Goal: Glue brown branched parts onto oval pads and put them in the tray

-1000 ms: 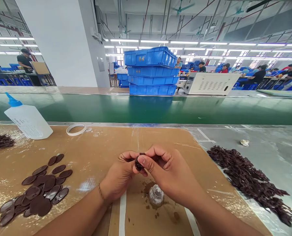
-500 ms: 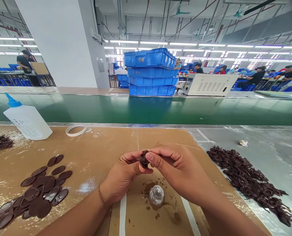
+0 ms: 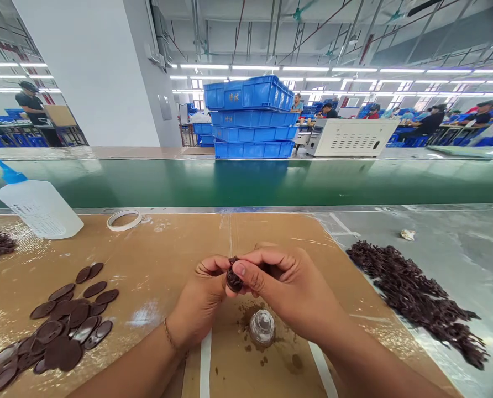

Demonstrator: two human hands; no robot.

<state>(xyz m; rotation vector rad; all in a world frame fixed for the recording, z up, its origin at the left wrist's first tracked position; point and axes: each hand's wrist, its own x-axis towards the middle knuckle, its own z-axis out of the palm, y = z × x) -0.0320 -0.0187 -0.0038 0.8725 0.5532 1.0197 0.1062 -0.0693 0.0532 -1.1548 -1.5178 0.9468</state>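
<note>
Between my two hands is a small dark brown moulded piece, its shape partly covered by my fingers. My left hand pinches it from the left, fingers curled beneath. From the right, my right hand presses thumb and fingers on its upper part. Just below my hands a small clear glass jar with a whitish top stands on the brown board, ringed by wet brown spots. Flat dark brown ovals lie heaped at the left. A long pile of dark brown twig-like pieces lies at the right.
A white squeeze bottle with a blue nozzle leans at the left, near a tape roll. Behind the board runs a green conveyor belt. Beyond it stand stacked blue crates, a cream metal box and several people at tables.
Both hands and the small brown piece have shifted slightly left in view, and the piece is turned a little between the fingers. The whole view has also shifted slightly.
</note>
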